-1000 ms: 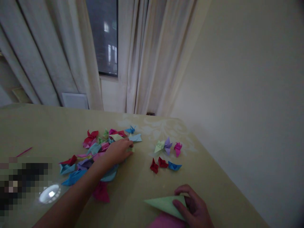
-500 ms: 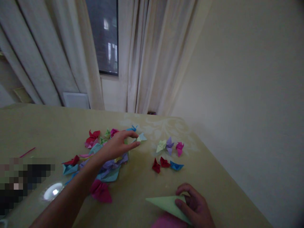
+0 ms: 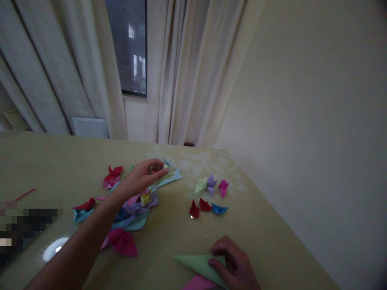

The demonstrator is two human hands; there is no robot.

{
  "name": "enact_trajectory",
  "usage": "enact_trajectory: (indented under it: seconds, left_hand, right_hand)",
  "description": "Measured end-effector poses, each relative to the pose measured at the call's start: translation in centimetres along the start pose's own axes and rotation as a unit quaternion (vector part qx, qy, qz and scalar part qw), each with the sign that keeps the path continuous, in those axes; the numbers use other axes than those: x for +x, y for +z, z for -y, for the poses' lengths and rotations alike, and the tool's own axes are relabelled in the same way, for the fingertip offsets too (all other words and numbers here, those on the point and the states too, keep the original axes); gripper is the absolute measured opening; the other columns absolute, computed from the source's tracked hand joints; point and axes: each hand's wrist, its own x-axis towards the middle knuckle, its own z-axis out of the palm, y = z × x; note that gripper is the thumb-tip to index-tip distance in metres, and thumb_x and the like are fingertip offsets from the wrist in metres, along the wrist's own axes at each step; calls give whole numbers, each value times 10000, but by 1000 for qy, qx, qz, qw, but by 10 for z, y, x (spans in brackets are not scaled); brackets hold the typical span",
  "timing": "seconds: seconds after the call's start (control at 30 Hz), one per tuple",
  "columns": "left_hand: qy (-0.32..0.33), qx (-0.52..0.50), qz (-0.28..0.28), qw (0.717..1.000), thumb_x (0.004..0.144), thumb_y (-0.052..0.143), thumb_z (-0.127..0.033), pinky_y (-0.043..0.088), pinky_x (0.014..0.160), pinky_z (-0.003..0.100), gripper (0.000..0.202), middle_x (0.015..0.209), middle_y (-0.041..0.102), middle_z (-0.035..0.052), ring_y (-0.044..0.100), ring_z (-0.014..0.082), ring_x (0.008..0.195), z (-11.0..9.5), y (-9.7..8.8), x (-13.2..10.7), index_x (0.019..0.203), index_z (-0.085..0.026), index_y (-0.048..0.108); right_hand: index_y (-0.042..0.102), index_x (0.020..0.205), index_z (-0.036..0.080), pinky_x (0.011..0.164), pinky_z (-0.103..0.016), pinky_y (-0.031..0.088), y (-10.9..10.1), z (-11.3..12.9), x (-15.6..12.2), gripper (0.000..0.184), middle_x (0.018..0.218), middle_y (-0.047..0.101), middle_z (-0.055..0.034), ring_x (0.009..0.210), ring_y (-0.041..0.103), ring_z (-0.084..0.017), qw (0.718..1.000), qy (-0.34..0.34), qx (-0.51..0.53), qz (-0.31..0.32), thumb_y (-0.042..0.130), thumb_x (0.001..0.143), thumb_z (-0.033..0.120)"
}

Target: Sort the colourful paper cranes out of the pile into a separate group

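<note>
My left hand (image 3: 148, 173) reaches over the far right side of a heap of coloured folded paper (image 3: 136, 207). Its thumb and index finger are closed around a small pale folded paper (image 3: 166, 166), mostly hidden by the fingers. Just below that hand lies a long light-blue folded paper (image 3: 172, 177). Near the front edge of view, my right hand (image 3: 234, 264) grips a pale green folded paper (image 3: 196, 262) between thumb and fingers, its sharp point facing left. Pink paper (image 3: 199, 282) lies under the green one.
Small origami pieces stand to the right of the heap: a purple one (image 3: 211, 185), a magenta one (image 3: 223, 187), red ones (image 3: 205, 205) and a blue boat (image 3: 219, 208). A magenta piece (image 3: 123, 242) lies in front. Curtains (image 3: 199, 72) and a wall (image 3: 317, 121) border the table (image 3: 256, 225).
My left hand has drawn back slightly left and up, its fingers curling more; the light-blue paper below shows more fully. My right hand still holds the green paper. The view has shifted a little.
</note>
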Motion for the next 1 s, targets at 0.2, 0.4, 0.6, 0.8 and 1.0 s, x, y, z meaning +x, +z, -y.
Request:
enact_trajectory:
  seconds: [0.2,0.4,0.6,0.8,1.0]
  left_hand:
    - [32,-41,-20,998,918,631,-622,566,787,350,435,958,768,66,718,246,900,-4,2,1,991,-196,686]
    - [35,-83,-22,996,924,655,-600,594,826,364,409,967,725,45,713,236,938,0,-1,1,1045,-209,652]
    - [3,-133,27,991,935,641,-638,619,906,402,457,1075,703,55,707,234,1004,-21,3,-8,1115,-218,629]
    - [-20,-238,101,966,987,575,-653,623,944,378,439,1301,689,69,688,249,1179,-49,17,-21,1183,-261,601]
    - [-36,-298,97,949,966,577,-684,622,948,405,514,1368,692,83,726,258,1159,-49,29,-18,1305,-303,515]
  right_hand:
    - [713,1030,271,683,-220,545,-2,-4,5,101,849,681,-20,757,680,-167,993,-116,-34,2,722,993,365]
    - [687,1104,280,741,-232,583,-5,0,9,140,936,730,-28,827,718,-179,983,-153,-95,26,728,991,352]
    - [706,1158,277,960,-306,566,-16,48,53,143,1116,743,-59,1075,707,-217,970,-177,-164,-21,719,1017,298]
    - [636,1336,240,1060,-411,514,-17,98,147,348,1305,682,-106,1211,649,-254,983,-141,-109,-45,700,1018,367]
    - [620,1381,195,951,-390,572,-3,91,212,659,1187,746,-85,1084,712,-259,991,-47,68,103,879,823,431]
